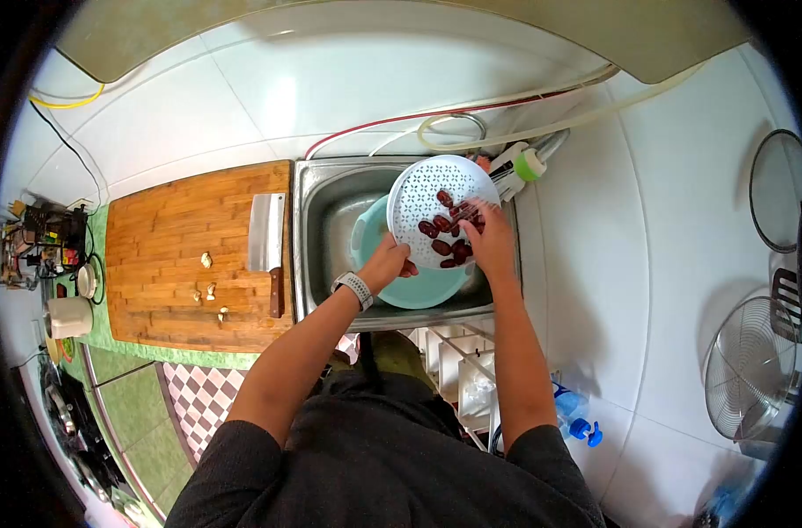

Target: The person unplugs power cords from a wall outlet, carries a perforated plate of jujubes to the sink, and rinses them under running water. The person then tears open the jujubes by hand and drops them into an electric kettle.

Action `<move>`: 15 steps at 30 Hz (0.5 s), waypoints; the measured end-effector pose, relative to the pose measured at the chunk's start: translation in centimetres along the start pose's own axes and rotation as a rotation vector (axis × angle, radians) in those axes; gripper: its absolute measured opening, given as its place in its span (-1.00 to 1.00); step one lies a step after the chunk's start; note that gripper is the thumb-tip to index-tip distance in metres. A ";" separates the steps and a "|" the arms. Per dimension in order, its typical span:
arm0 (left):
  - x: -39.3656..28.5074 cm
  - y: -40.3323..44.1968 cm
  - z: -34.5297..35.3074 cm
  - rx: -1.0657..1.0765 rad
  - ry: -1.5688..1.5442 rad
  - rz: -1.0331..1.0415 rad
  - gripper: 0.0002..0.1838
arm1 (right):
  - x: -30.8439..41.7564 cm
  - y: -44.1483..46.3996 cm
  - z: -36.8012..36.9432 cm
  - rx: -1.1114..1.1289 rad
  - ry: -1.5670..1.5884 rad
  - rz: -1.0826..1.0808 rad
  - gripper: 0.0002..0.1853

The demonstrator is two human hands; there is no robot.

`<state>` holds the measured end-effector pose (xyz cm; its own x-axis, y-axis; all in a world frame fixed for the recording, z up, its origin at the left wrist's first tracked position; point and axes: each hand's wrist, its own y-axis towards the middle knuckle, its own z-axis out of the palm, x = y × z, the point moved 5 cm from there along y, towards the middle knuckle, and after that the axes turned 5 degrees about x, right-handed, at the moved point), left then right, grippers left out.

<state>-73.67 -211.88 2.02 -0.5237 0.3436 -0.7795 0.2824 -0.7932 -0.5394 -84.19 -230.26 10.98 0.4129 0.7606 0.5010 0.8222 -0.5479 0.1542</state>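
The left hand point(387, 263) is gripping the white colander point(412, 204) while the right hand point(491, 239), its closure unclear, is touching red dates point(441, 247) beyond that grip; slackening fingers could be tipping them into the green basin point(424, 294) beneath.

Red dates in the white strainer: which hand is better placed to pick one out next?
Likely the right hand: its grip is over the dates, while the left hand holds the strainer by its rim.
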 end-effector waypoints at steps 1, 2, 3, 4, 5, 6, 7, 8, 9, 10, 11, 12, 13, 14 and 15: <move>-0.2 0.0 0.1 0.005 -0.011 -0.005 -0.56 | -0.4 0.1 0.3 0.004 0.140 0.074 -0.53; -0.3 0.0 0.1 0.006 -0.010 -0.004 -0.56 | -0.9 0.2 0.5 0.007 0.281 0.147 -0.54; -0.7 -0.3 0.1 -0.011 -0.001 -0.003 -0.56 | -0.9 0.3 0.5 0.005 0.282 0.146 -0.54; -1.0 -0.5 0.1 -0.028 0.009 -0.002 -0.56 | -1.0 0.4 0.4 0.005 0.360 0.145 -0.56; -1.1 -0.6 0.0 -0.029 0.013 -0.003 -0.56 | -1.0 0.5 0.4 0.005 0.437 0.145 -0.57; -1.1 -0.7 -0.2 -0.036 0.004 -0.001 -0.56 | -1.4 0.5 0.6 0.003 0.439 0.146 -0.57; -1.2 -0.8 -0.3 -0.044 -0.005 0.001 -0.57 | -1.7 0.7 1.0 0.002 0.458 0.122 -0.58; -1.3 -0.8 -0.4 -0.044 -0.002 0.002 -0.57 | -1.9 0.7 1.3 0.000 0.478 0.096 -0.59; -1.4 -1.1 -0.4 -0.050 0.000 -0.009 -0.57 | -1.7 0.8 1.2 0.000 0.479 0.095 -0.59; -1.6 -1.2 -0.5 -0.056 0.001 -0.019 -0.58 | -1.6 0.8 1.1 0.007 0.493 0.120 -0.59; -1.4 -1.1 -0.8 -0.058 0.000 -0.018 -0.58 | -1.5 0.8 1.1 0.015 0.508 0.145 -0.59; -0.9 -0.7 -1.0 -0.033 0.013 -0.016 -0.58 | -0.9 0.9 0.5 0.018 0.509 0.143 -0.59; -0.9 -0.8 -1.2 -0.009 0.025 -0.015 -0.58 | -0.6 0.8 -0.2 0.032 0.459 0.217 -0.58; -0.7 -0.9 -1.3 -0.015 0.022 -0.016 -0.58 | -0.5 0.7 -0.5 0.047 0.409 0.291 -0.56; -1.1 -1.3 -1.2 -0.016 0.012 -0.013 -0.58 | -0.7 0.7 -0.4 0.052 0.411 0.288 -0.56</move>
<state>-72.54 -210.64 3.17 -0.5176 0.3596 -0.7764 0.2885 -0.7809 -0.5541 -84.06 -231.29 11.09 0.4463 0.3757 0.8122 0.7206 -0.6890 -0.0772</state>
